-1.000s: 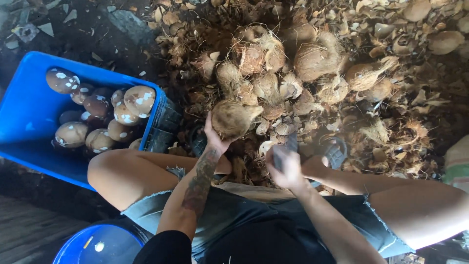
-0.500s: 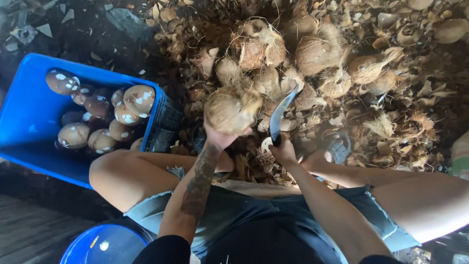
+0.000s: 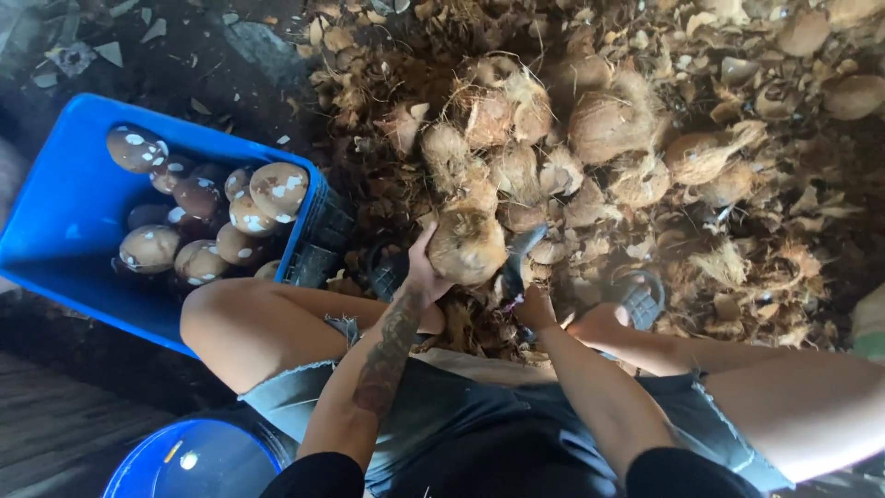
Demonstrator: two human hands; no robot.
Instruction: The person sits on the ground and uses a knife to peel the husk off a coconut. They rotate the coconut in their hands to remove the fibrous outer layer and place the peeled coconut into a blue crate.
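Here the left hand (image 3: 426,275) grips a husked coconut (image 3: 466,245); the right hand (image 3: 535,309) clenches a blade (image 3: 519,258).

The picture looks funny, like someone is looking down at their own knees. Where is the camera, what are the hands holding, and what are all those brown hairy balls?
The camera sits on a person's head and looks straight down, so you see their own arms and bent knees. The left hand holds a hairy brown coconut. The right hand grips a knife with a curved blade, pressed against that coconut. In front lies a big pile of husky coconuts with torn husk scraps scattered over the ground. To the person's left stands a blue crate holding smoother, peeled coconuts with white spots. At the bottom edge you can see part of a round blue tub.
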